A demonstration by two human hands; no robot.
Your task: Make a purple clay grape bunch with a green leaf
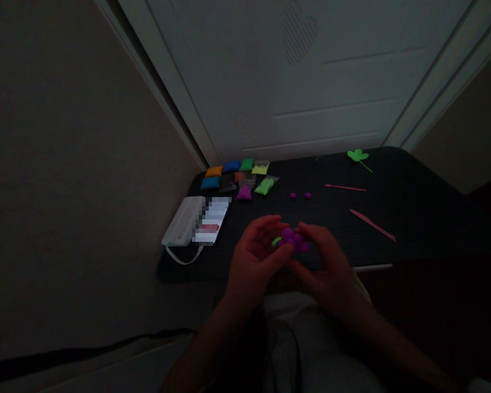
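A bunch of purple clay balls with a small green stem, like a clay grape cluster [298, 240], is held between my hands above the near edge of the dark table. My left hand [256, 256] wraps around its left side, with the thumb pressed on the front balls. My right hand [325, 265] curves around the other side, fingertips at the cluster's top right and thumb below. Whether the right fingers press on the clay is hard to see in the dim light. Two loose purple balls [307, 195] lie on the table beyond my hands.
Several colored clay packets, among them a light green packet [265, 185], lie at the back left. A phone [213, 221] is cabled to a white power bank [184, 221]. On the right are a pink modeling knife [372, 224], a thin pink stick [346, 188] and a green clay clover [357, 156].
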